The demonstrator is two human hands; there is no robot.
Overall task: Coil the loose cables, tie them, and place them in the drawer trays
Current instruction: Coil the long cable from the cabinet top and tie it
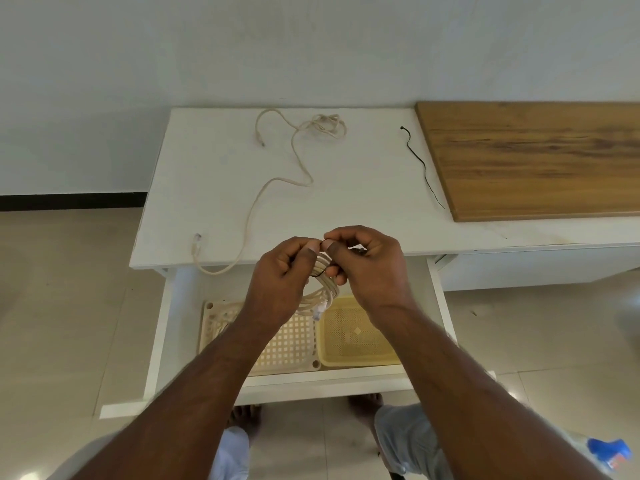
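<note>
A coiled beige cable (323, 292) hangs between my hands above the open drawer (162, 327), its clear plug dangling. My left hand (284, 271) grips the coil near its top. My right hand (363, 261) pinches a thin black tie (320, 271) that wraps round the coil. In the drawer lie a beige perforated tray (294, 344) on the left and a yellow tray (356, 336) on the right. A second beige cable (277, 181) sprawls loose over the white tabletop (363, 202), one plug end hanging past the front edge. Another black tie (420, 164) lies on the tabletop at the right.
A wooden board (536, 157) covers the right end of the white table. My bare feet (246, 415) stand on the tiled floor below the drawer front. A blue and clear object (606, 452) lies on the floor at the lower right.
</note>
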